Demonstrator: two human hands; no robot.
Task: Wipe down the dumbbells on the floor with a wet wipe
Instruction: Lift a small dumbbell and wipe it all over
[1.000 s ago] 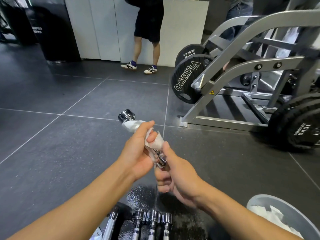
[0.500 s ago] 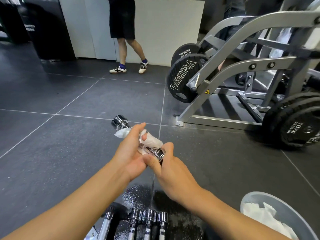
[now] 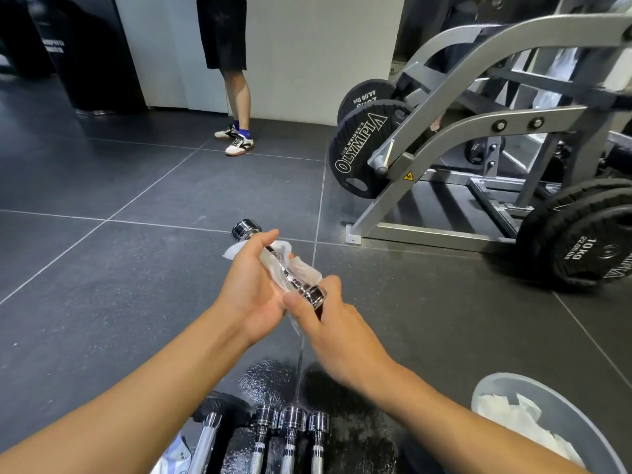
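A small chrome dumbbell (image 3: 289,272) is held up in mid-air above the floor, slanting from far left to near right. My left hand (image 3: 251,289) cups a white wet wipe (image 3: 306,266) around its knurled handle. My right hand (image 3: 328,323) pinches the near chrome head between thumb and fingers. The far head (image 3: 246,229) sticks out bare beyond the wipe. Several more chrome dumbbells (image 3: 290,436) lie side by side on the floor at the bottom, close to me, with a black-headed one (image 3: 220,410) on their left.
A grey bin (image 3: 561,401) holding used wipes stands at the bottom right. A grey weight machine (image 3: 444,138) loaded with black plates (image 3: 359,155) fills the right side. A person's legs (image 3: 237,97) stand by the white wall. The floor by the dumbbells is wet (image 3: 266,378).
My left hand has loosened its wrap, so the handle shows more and the wipe hangs more open. The dumbbell sits slightly lower. The person at the back has walked left.
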